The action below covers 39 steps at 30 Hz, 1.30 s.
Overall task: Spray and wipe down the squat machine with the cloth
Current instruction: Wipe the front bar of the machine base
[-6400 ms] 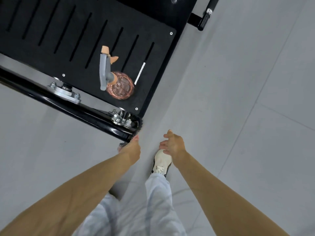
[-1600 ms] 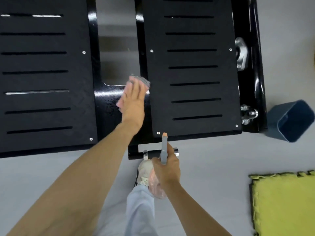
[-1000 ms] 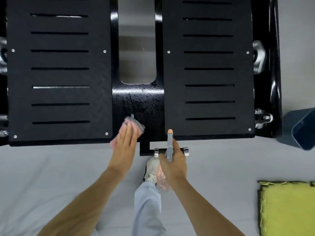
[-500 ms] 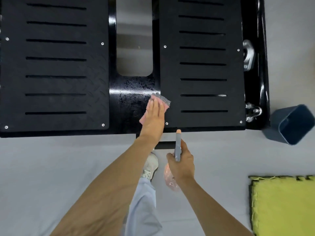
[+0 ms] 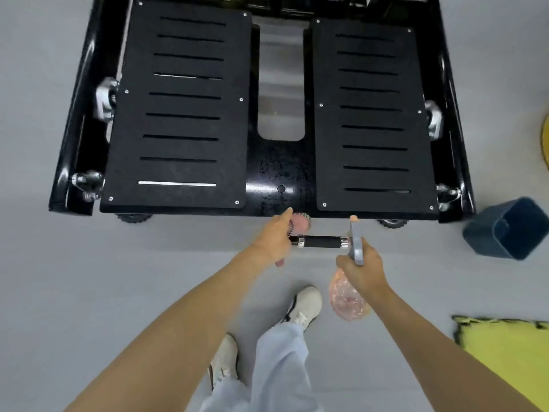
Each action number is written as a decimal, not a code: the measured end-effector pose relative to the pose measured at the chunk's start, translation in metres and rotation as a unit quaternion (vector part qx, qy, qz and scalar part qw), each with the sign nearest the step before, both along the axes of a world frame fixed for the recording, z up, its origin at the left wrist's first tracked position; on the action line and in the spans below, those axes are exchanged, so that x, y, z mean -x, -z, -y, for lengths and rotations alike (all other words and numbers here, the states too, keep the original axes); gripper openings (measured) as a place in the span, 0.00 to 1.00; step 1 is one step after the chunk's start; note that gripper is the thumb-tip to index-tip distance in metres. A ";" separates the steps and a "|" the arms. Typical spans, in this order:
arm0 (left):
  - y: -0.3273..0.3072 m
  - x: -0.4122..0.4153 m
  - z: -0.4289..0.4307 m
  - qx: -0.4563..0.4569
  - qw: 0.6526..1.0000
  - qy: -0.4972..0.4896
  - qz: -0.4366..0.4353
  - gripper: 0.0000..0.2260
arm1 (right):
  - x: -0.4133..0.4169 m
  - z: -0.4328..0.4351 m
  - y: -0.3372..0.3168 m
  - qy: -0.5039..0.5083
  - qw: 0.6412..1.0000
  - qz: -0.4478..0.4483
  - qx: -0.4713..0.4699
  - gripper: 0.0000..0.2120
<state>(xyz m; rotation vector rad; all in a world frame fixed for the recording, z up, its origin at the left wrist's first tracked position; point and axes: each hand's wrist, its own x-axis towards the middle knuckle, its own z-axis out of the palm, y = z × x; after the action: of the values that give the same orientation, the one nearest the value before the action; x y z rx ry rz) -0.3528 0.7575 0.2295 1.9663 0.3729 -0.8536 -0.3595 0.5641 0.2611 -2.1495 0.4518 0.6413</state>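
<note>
The squat machine [image 5: 279, 173] stands on the grey floor [image 5: 89, 278], its two slotted black footplates [image 5: 184, 114] on either side of a glossy centre panel. The left hand [image 5: 274, 240] is at the machine's near edge, its grip apparently clamped on the bunched pink cloth [image 5: 300, 223], though blur hides the fingers. The cloth sits just above a short black handle bar [image 5: 320, 242]. The right hand [image 5: 361, 270] has its grip wrapped around the spray bottle [image 5: 347, 298], with the grey trigger pointing toward the machine. A blue bin [image 5: 481, 233] stands to the right, near a yellow mat [image 5: 511, 352].
</note>
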 end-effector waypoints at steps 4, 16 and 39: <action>-0.019 0.009 -0.019 0.037 0.980 -0.192 -0.038 0.29 | 0.016 0.011 -0.009 -0.030 0.999 0.025 0.000 0.09; 0.022 0.069 0.053 -0.071 0.946 -0.316 0.001 0.18 | 0.060 0.078 0.050 0.004 0.990 0.079 -0.116 0.10; 0.276 0.080 0.078 -0.039 0.988 -0.080 0.124 0.08 | 0.075 0.081 0.264 -0.169 0.960 -0.025 -0.224 0.33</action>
<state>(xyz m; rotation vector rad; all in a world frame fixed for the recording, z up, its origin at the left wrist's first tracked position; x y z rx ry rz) -0.4326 0.6794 -0.0463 2.0543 0.4164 -0.4923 -0.4341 0.4832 -0.0028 -1.7865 -0.0445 0.8940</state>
